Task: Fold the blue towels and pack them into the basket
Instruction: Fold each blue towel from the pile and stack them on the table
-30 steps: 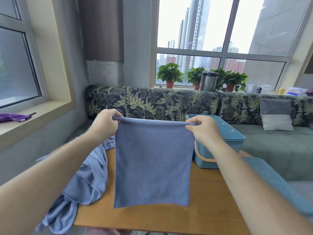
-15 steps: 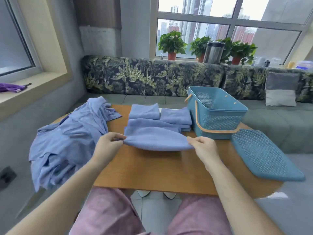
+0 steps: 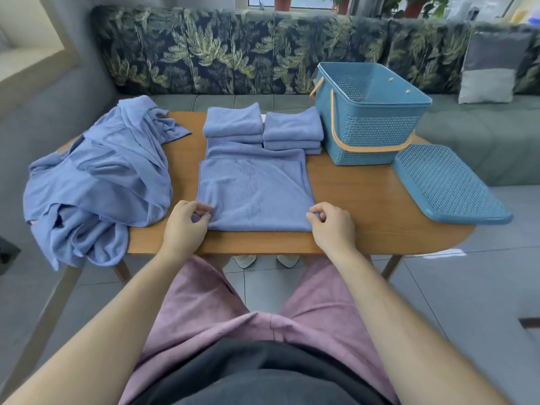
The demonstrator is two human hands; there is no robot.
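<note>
A blue towel [image 3: 254,191] lies folded in half and flat on the wooden table [image 3: 359,200], its fold at my side. My left hand [image 3: 187,223] pinches the towel's near left corner. My right hand [image 3: 331,226] pinches the near right corner. Behind it stand two stacks of folded blue towels [image 3: 233,124] [image 3: 293,130]. The blue basket [image 3: 371,124] with an orange handle stands open at the back right of the table.
A heap of unfolded blue towels [image 3: 99,176] covers the table's left end and hangs over its edge. The basket's blue lid [image 3: 447,182] lies at the right end. A leaf-print sofa [image 3: 222,51] runs behind the table. My legs are under the near edge.
The towel I held up in the air has come down and now lies flat on the table. Both hands moved down and toward me with its corners.
</note>
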